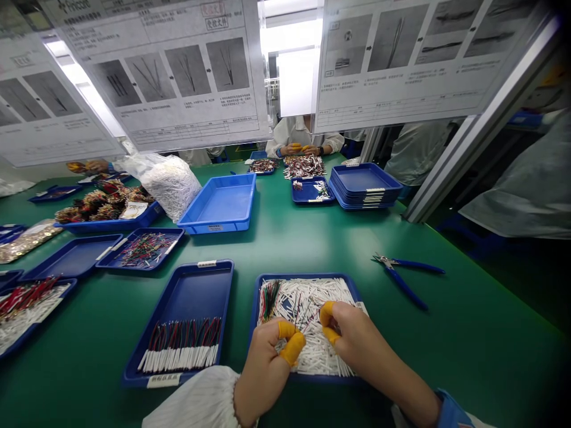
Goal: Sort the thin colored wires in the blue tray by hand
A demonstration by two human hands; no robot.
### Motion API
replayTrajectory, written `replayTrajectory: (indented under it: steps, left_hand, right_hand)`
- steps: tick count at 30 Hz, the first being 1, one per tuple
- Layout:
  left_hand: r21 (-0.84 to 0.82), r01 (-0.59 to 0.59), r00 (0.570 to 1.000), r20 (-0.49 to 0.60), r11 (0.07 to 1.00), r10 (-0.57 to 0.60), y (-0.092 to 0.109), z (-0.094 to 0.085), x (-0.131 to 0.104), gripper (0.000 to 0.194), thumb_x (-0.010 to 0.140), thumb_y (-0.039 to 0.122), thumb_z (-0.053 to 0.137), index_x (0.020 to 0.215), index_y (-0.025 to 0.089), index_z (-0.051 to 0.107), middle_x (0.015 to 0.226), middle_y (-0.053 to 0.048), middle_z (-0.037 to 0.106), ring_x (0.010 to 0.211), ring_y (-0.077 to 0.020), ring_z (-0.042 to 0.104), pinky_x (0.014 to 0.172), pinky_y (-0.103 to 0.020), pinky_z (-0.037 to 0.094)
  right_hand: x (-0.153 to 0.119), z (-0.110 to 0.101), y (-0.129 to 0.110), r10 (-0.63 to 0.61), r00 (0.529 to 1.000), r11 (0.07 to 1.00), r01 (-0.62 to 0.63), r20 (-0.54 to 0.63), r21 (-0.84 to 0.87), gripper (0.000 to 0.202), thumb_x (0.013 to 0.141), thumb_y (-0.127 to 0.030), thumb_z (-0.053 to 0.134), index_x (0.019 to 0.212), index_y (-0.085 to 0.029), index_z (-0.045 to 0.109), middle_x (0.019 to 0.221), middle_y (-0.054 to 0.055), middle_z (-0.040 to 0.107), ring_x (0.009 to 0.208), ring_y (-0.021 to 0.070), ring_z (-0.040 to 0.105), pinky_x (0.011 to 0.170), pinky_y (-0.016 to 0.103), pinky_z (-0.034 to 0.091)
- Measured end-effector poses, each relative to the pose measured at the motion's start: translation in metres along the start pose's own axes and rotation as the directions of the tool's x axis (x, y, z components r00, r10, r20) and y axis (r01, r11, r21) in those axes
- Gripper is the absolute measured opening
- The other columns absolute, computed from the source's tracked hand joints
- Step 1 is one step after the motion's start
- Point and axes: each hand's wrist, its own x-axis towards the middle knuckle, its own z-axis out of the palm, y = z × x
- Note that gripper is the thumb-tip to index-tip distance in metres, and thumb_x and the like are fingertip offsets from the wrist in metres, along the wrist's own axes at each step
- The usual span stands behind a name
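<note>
Right now both hands sit over a blue tray (259,297) of white tubes (312,297) near the front of the green tabletop (312,238). Left hand (267,365) is curled w/ yellow fingertip covers, pinching thin wires; right hand (350,336) pinches the same bit. Next tray (187,297) to the left holds finished pieces (181,348) in a row. Blue pliers (404,276) lie off to the right.

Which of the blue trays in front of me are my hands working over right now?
The near-right tray, heaped with loose white sleeves; both hands, left and right, are over it.
</note>
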Motion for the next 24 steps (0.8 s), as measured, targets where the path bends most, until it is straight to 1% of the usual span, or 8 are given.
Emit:
replayTrajectory:
  steps: [3, 9, 13, 15, 18, 20, 22, 24]
  left_hand:
    - [-0.005, 0.007, 1.000, 0.003, 1.000, -0.007, 0.002, 0.000, 0.000, 0.021, 0.078, 0.021, 0.053, 0.058, 0.015, 0.053, 0.059, -0.001, 0.052, 0.058, -0.0135, 0.046, 0.056, -0.024, 0.036]
    - [-0.009, 0.001, 1.000, 0.006, 1.000, -0.001, 0.005, 0.000, 0.000, 0.020, 0.076, 0.020, 0.054, 0.057, 0.015, 0.052, 0.059, -0.001, 0.051, 0.058, -0.0134, 0.046, 0.056, -0.024, 0.036]
    - [-0.011, 0.001, 1.000, 0.015, 1.000, -0.001, 0.004, 0.001, -0.001, 0.019, 0.076, 0.019, 0.054, 0.058, 0.014, 0.054, 0.060, -0.002, 0.053, 0.059, -0.0137, 0.047, 0.057, -0.024, 0.036]
    - [-0.010, -0.001, 1.000, 0.016, 1.000, 0.001, 0.003, 0.001, 0.000, 0.019, 0.077, 0.020, 0.054, 0.059, 0.014, 0.055, 0.061, -0.002, 0.054, 0.060, -0.0141, 0.048, 0.057, -0.024, 0.037]
    - [-0.012, 0.000, 1.000, 0.013, 1.000, 0.000, 0.002, 0.001, 0.000, 0.019, 0.076, 0.019, 0.054, 0.058, 0.014, 0.055, 0.060, -0.002, 0.054, 0.059, -0.0141, 0.048, 0.057, -0.024, 0.038]
    - [-0.026, 0.006, 1.000, 0.005, 1.000, -0.006, 0.002, 0.000, 0.000, 0.017, 0.076, 0.018, 0.055, 0.059, 0.014, 0.057, 0.060, -0.002, 0.055, 0.059, -0.0142, 0.050, 0.058, -0.024, 0.039]
    - [-0.070, 0.008, 1.000, -0.013, 0.998, -0.009, 0.002, -0.001, 0.000, 0.012, 0.076, 0.017, 0.055, 0.066, 0.014, 0.062, 0.067, -0.003, 0.059, 0.065, -0.0156, 0.054, 0.062, -0.025, 0.042]
    - [-0.131, 0.004, 0.999, -0.041, 0.991, -0.010, 0.002, -0.001, 0.000, 0.008, 0.075, 0.016, 0.057, 0.075, 0.015, 0.065, 0.080, -0.005, 0.063, 0.076, -0.0179, 0.057, 0.071, -0.027, 0.043]
  right_hand:
    - [-0.001, 0.002, -0.001, 0.001, 1.000, 0.999, -0.001, -0.019, -0.043, 0.021, 0.063, 0.000, 0.043, 0.064, -0.020, 0.049, 0.065, 0.002, 0.054, 0.058, 0.0165, 0.050, 0.048, 0.026, 0.037]
    - [0.002, 0.006, -0.005, -0.090, 0.995, 0.990, 0.086, -0.033, -0.113, 0.021, 0.061, 0.001, 0.048, 0.057, -0.020, 0.049, 0.064, 0.003, 0.055, 0.063, 0.0190, 0.051, 0.053, 0.028, 0.038]
    - [0.002, 0.007, -0.007, -0.076, 0.997, 0.984, 0.070, -0.031, -0.165, 0.023, 0.062, 0.002, 0.045, 0.057, -0.020, 0.049, 0.062, 0.003, 0.055, 0.059, 0.0181, 0.050, 0.050, 0.027, 0.037]
    - [0.001, 0.008, -0.006, -0.068, 0.997, 0.985, 0.061, -0.039, -0.160, 0.022, 0.062, 0.001, 0.045, 0.057, -0.020, 0.049, 0.061, 0.003, 0.055, 0.057, 0.0177, 0.051, 0.049, 0.026, 0.036]
    - [0.002, 0.007, -0.006, -0.023, 0.999, 0.996, 0.019, -0.041, -0.091, 0.020, 0.062, 0.000, 0.045, 0.060, -0.019, 0.051, 0.062, 0.003, 0.056, 0.058, 0.0181, 0.052, 0.049, 0.027, 0.038]
    - [0.002, 0.005, -0.007, -0.007, 0.999, 1.000, 0.007, -0.046, 0.001, 0.017, 0.063, -0.003, 0.047, 0.063, -0.019, 0.053, 0.065, 0.004, 0.058, 0.060, 0.0188, 0.054, 0.051, 0.028, 0.041]
    - [0.003, 0.002, -0.010, -0.017, 0.998, 0.993, 0.023, -0.058, 0.116, 0.014, 0.064, -0.006, 0.049, 0.064, -0.019, 0.053, 0.066, 0.004, 0.059, 0.062, 0.0191, 0.055, 0.055, 0.030, 0.043]
    - [0.003, -0.001, -0.014, -0.034, 0.997, 0.975, 0.049, -0.071, 0.219, 0.012, 0.066, -0.007, 0.050, 0.064, -0.019, 0.054, 0.066, 0.003, 0.060, 0.063, 0.0186, 0.056, 0.057, 0.030, 0.044]
